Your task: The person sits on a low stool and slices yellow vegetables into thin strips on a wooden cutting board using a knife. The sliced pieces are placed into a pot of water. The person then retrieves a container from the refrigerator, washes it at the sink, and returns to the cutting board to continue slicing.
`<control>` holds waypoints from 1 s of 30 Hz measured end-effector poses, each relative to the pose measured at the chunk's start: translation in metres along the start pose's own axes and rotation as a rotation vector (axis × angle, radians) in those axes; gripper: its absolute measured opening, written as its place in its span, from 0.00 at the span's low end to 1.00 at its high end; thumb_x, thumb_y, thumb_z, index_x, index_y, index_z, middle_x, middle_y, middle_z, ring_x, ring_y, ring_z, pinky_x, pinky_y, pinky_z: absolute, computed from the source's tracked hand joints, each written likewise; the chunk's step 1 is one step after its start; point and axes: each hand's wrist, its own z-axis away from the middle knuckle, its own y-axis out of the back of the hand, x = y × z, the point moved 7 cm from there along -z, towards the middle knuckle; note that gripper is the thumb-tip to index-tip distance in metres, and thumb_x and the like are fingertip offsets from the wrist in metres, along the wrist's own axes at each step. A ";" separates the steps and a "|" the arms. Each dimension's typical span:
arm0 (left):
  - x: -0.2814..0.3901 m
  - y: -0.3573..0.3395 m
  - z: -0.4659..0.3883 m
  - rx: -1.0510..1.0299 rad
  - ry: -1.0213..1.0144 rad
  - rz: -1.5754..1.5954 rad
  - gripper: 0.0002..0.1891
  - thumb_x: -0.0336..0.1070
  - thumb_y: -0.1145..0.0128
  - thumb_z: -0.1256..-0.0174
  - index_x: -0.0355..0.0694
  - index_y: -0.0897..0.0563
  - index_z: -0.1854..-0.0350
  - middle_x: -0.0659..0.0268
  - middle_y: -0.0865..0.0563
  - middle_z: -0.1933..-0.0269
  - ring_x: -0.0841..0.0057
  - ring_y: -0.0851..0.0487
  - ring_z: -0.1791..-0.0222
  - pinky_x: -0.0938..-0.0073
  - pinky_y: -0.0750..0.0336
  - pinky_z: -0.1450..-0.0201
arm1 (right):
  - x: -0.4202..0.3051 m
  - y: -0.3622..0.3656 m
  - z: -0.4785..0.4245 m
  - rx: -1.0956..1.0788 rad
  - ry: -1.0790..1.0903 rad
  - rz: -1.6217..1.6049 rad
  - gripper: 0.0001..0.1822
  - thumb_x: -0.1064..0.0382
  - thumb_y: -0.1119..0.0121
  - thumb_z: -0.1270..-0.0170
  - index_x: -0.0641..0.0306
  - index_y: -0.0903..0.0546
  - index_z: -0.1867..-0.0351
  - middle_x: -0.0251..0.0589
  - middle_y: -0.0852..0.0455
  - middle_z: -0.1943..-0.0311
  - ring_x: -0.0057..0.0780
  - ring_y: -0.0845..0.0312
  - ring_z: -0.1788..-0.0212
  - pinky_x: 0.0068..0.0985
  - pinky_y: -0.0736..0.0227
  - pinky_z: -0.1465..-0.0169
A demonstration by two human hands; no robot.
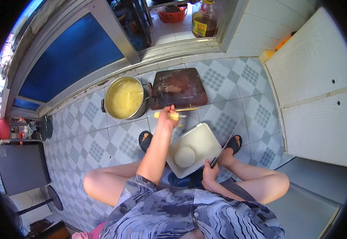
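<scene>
My left hand (168,117), blurred, is closed around a pale yellow item (173,116) with a light tip, just in front of a dark, worn cutting board (178,86). A thin light-coloured stick (188,109) lies by the board's front edge. My right hand (210,174) grips the dark handle of a long-bladed knife (228,137), its blade pointing up and to the right. Between my feet sits a white rectangular tray (214,131) with whitish contents and a round white object (184,157). A metal pot (145,95) holds yellow strips (125,98) in liquid, left of the board.
Sandalled feet (145,141) flank the tray on a patterned tile floor (96,149). White cabinet doors (310,89) stand at the right. Beyond the metal door frame (179,49) are an oil bottle (204,22) and a red basket (173,15). A grey box-like piece (22,168) stands left.
</scene>
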 end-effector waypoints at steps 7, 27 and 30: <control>0.011 -0.096 0.020 0.011 -0.047 -0.045 0.04 0.29 0.52 0.39 0.37 0.24 0.70 0.67 0.18 0.77 0.81 0.22 0.83 0.80 0.22 0.78 | 0.048 -0.026 -0.004 0.201 -0.230 0.210 0.18 0.65 0.35 0.51 0.71 0.21 0.57 0.53 0.15 0.62 0.49 0.19 0.58 0.37 0.27 0.53; -0.078 -0.247 0.204 -0.384 -0.085 -0.389 0.04 0.29 0.52 0.33 0.36 0.26 0.61 0.58 0.15 0.64 0.81 0.24 0.77 0.78 0.25 0.71 | -0.017 -0.167 -0.190 0.291 -0.207 -0.288 0.20 0.66 0.29 0.55 0.72 0.22 0.61 0.50 0.15 0.71 0.37 0.18 0.77 0.33 0.23 0.74; -0.079 -0.179 0.206 -0.414 -0.094 -0.434 0.05 0.32 0.50 0.32 0.38 0.25 0.60 0.60 0.15 0.61 0.80 0.24 0.77 0.77 0.25 0.72 | -0.024 -0.169 -0.210 0.017 -0.179 -0.704 0.11 0.69 0.35 0.43 0.66 0.28 0.66 0.37 0.21 0.77 0.24 0.29 0.85 0.25 0.30 0.84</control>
